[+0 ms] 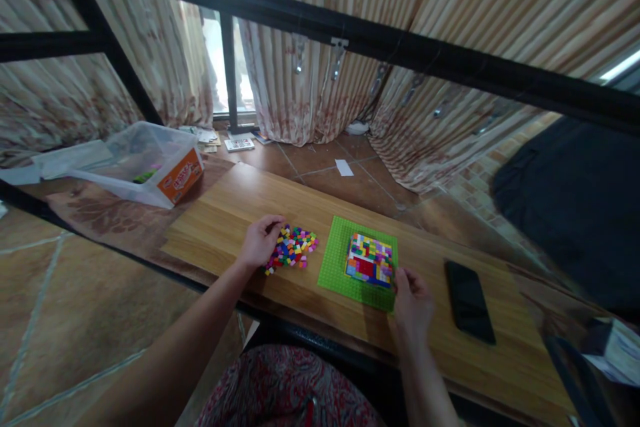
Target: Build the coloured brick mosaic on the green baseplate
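Note:
My left hand (pixel 261 241) rests at the left edge of a loose pile of small coloured bricks (pixel 293 248), its fingers curled together; whether a brick sits between them is hidden. A green studded baseplate (pixel 332 260) lies to the right of the pile. On it stands a multicoloured block of stacked bricks (pixel 369 260), with a red patch and mixed colours on top. My right hand (pixel 414 297) is at the baseplate's right edge, close beside the block's corner. Its thumb and fingers are closed in a pinch, and what they hold is too small to tell.
A black phone (pixel 469 300) lies on the wooden board (pixel 225 213) at the right. Off the board's left end stands a clear plastic bin (pixel 130 167) with an orange label. A dark metal bar (pixel 320 30) crosses in front of the curtains (pixel 310 93). Papers (pixel 344 167) lie on the floor.

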A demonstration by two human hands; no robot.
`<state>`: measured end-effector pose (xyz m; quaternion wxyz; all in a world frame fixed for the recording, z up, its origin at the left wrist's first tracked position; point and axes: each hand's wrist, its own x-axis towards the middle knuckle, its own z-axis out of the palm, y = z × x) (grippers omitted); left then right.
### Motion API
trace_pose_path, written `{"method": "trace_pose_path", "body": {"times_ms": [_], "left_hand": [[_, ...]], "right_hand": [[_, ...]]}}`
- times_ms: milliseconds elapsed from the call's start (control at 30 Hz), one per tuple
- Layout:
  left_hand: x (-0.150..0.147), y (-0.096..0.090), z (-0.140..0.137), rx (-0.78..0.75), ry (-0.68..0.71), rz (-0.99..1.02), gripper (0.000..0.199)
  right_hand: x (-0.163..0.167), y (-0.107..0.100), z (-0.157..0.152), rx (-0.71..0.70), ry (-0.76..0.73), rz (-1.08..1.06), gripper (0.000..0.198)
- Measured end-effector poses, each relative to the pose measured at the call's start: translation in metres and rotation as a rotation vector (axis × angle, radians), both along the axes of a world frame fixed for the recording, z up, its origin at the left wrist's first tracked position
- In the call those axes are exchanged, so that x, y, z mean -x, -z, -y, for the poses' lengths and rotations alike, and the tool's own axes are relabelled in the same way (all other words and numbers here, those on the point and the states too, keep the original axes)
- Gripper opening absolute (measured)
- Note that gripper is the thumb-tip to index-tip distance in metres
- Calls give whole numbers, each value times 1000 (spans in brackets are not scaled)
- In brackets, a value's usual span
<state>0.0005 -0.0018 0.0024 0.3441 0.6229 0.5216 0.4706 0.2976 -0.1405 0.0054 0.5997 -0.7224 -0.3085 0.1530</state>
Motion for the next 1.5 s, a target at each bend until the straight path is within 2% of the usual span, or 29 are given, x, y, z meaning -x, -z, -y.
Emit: {"method": "trace_pose_path", "body": {"times_ms": [100, 167, 300, 433, 533, 733, 933, 1167, 1500], "left_hand": [[0, 0, 0, -3, -5, -3, 21], [0, 0, 0, -6, -5, -4, 21], [-1, 1, -1, -15, 6, 6, 21], [0, 3, -1, -26, -1, -11, 19], [0, 2, 0, -37, -3, -12, 19], [-2, -1, 2, -20, -8, 3, 18], [-2, -2, 2, -31, -8, 1, 19], [-2, -1, 1, -35, -9, 9, 19], [-1, 2, 0, -43, -2, 3, 19]], "right_hand": [[15, -11, 9, 32, 71, 5, 41], [32, -19, 14, 23, 6, 82, 38], [70, -27, 17, -9, -237, 276, 29], [102, -24, 10, 68, -532, 407, 22], [116, -20, 0, 96, -618, 508, 22], [130, -12, -18, 92, -653, 655, 21], [130, -9, -29, 89, -666, 637, 25], [128, -8, -42, 178, -705, 697, 29], [133, -11, -46, 256, -715, 777, 24]]}}
